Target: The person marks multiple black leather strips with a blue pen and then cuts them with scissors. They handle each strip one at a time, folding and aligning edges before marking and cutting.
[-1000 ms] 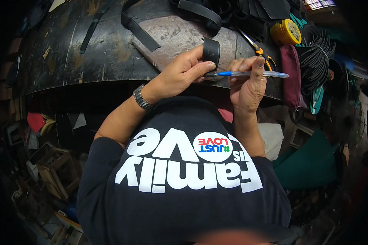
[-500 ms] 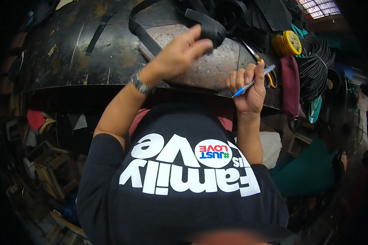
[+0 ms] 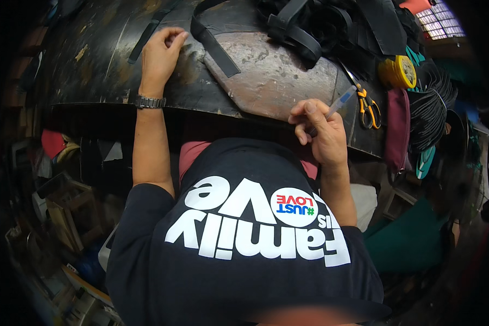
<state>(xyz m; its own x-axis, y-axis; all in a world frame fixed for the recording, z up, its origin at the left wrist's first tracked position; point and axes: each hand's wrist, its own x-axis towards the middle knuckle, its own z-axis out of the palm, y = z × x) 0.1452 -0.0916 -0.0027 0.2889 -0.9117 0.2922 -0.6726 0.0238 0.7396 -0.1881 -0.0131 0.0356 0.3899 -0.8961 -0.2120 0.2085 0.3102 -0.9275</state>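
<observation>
My left hand [image 3: 161, 58] is over the dark worktable, its fingers loosely curled and a little apart from the thumb, with nothing visible in them. Just beside it lies a narrow black strap [image 3: 142, 45]; another, wider black strap [image 3: 218, 53] stretches down onto the brown board [image 3: 271, 81]. In front of the table's near edge, my right hand [image 3: 326, 130] is closed around a clear pen [image 3: 340, 101] with a blue end, which points up and to the right. Scissors [image 3: 370, 110] with orange and black handles rest to the right of that hand.
Coiled black straps [image 3: 309, 32] are heaped at the back of the table [image 3: 100, 81]. At the right are a yellow tub [image 3: 396, 71], a maroon pouch [image 3: 397, 127] and a bundle of black cords [image 3: 432, 108]. Green material [image 3: 407, 239] hangs below.
My left hand has left the coiled black straps and moved left toward the narrow strap. My right hand has turned, still holding the pen, and the scissors show more fully.
</observation>
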